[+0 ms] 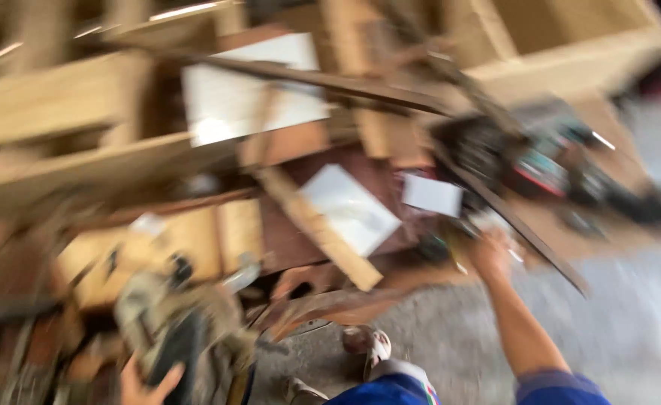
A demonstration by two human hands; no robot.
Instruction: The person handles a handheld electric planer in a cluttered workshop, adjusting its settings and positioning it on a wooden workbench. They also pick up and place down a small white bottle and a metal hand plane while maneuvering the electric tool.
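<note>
The frame is badly blurred. The left hand (149, 384), at the bottom edge, is wrapped around a grimy power tool (177, 330) held low over the wood scraps. The right hand (490, 255) reaches out to the edge of a cluttered pile of wooden boards (319, 225) and white sheets (351, 208); whether it is closed on anything cannot be told through the blur

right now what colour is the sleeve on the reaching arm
Blue sleeve, seen in the head view.

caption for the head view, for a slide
Right hand reaches into a blurred scrap-wood pile; left hand holds a power tool.
</note>
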